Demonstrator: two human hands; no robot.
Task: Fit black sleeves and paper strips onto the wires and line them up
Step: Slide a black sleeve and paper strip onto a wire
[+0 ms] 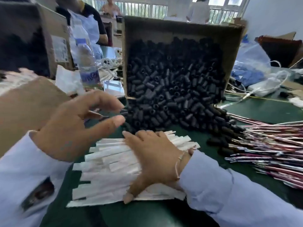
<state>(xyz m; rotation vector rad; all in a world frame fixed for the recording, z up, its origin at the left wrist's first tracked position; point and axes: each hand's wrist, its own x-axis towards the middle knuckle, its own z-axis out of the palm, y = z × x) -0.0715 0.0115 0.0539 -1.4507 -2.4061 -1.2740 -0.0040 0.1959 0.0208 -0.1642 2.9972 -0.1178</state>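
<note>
A heap of black sleeves (172,89) spills out of a tipped cardboard box (232,40) onto the green table. White paper strips (105,167) lie fanned in a row at the front. My right hand (154,159) rests flat on the strips, fingers spread. My left hand (72,126) hovers above the strips' left end with straight fingers, its tips near the edge of the sleeve heap, holding nothing. A bundle of red and white wires (270,145) lies at the right, several with black sleeves on their left ends.
A water bottle (86,63) and a cardboard box (57,41) stand at the left. Brown cardboard (24,105) lies under my left arm. White cables and blue plastic bags (252,66) clutter the right back. Other people sit behind the table.
</note>
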